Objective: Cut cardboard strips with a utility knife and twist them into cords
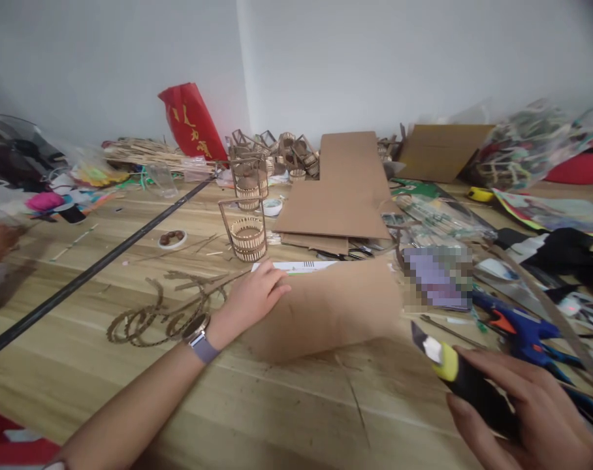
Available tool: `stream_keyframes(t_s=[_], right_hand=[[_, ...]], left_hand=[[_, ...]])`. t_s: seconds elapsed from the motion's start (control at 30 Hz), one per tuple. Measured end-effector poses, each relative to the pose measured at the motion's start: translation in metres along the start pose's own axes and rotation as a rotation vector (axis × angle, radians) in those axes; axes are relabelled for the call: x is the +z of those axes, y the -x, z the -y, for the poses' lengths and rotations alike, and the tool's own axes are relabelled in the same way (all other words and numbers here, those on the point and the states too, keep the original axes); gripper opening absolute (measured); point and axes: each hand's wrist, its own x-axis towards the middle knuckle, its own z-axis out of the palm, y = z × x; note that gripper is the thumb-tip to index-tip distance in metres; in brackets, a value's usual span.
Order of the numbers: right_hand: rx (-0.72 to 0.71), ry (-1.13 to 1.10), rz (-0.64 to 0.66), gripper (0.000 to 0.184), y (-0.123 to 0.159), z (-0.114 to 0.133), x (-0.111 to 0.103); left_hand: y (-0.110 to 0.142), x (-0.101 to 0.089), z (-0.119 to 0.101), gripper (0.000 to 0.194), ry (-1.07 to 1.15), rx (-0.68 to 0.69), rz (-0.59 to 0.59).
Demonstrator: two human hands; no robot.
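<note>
My left hand point(258, 290), with a watch on the wrist, holds the upper left edge of a brown cardboard piece point(336, 307). Its fingers are partly hidden, and the cardboard's near edge is blurred. At the lower right, my right hand point(536, 405) is wrapped round a black and yellow utility knife point(477, 391). The blade is out and points up and left, apart from the cardboard's right end. A white printed sheet point(301, 266) shows behind the cardboard. Left of my left hand lie coiled notched strips point(144, 323).
Small bamboo baskets point(248, 240) stand beyond the cardboard, near larger cardboard sheets point(336, 209). A long dark rod point(130, 241) crosses the table at left. A blue glue gun point(516, 326) lies by my right hand. Another person's hand point(0, 241) is at the left edge.
</note>
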Motion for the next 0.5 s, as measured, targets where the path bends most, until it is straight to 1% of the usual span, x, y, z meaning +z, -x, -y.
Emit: stream_keyframes(t_s=[0.07,0.13,0.2,0.27,0.37,0.43,0.5], right_hand=[[0.014,-0.012,-0.009,0.038,0.0,0.0,-0.004],[-0.01,-0.028,0.031,0.035,-0.003,0.003,-0.004],[-0.04,-0.053,0.112,0.032,-0.008,0.007,0.0],[-0.071,-0.079,0.207,0.031,-0.013,0.014,0.007],[-0.183,-0.098,0.29,0.031,-0.017,0.026,0.022],[-0.281,-0.081,0.301,0.031,-0.017,0.032,0.033],[-0.364,-0.035,0.284,0.03,-0.015,0.035,0.043]], left_hand=[[0.003,0.007,0.0,0.018,-0.004,0.045,0.086],[0.006,0.017,-0.001,0.015,-0.006,0.088,0.134],[0.008,0.024,-0.002,0.013,-0.032,0.112,0.151],[0.006,0.028,-0.003,0.014,-0.079,0.119,0.132],[-0.01,0.03,0.001,0.018,-0.152,0.099,0.07],[-0.028,0.033,0.007,0.02,-0.185,0.077,0.042],[-0.048,0.037,0.013,0.019,-0.204,0.067,0.036]])
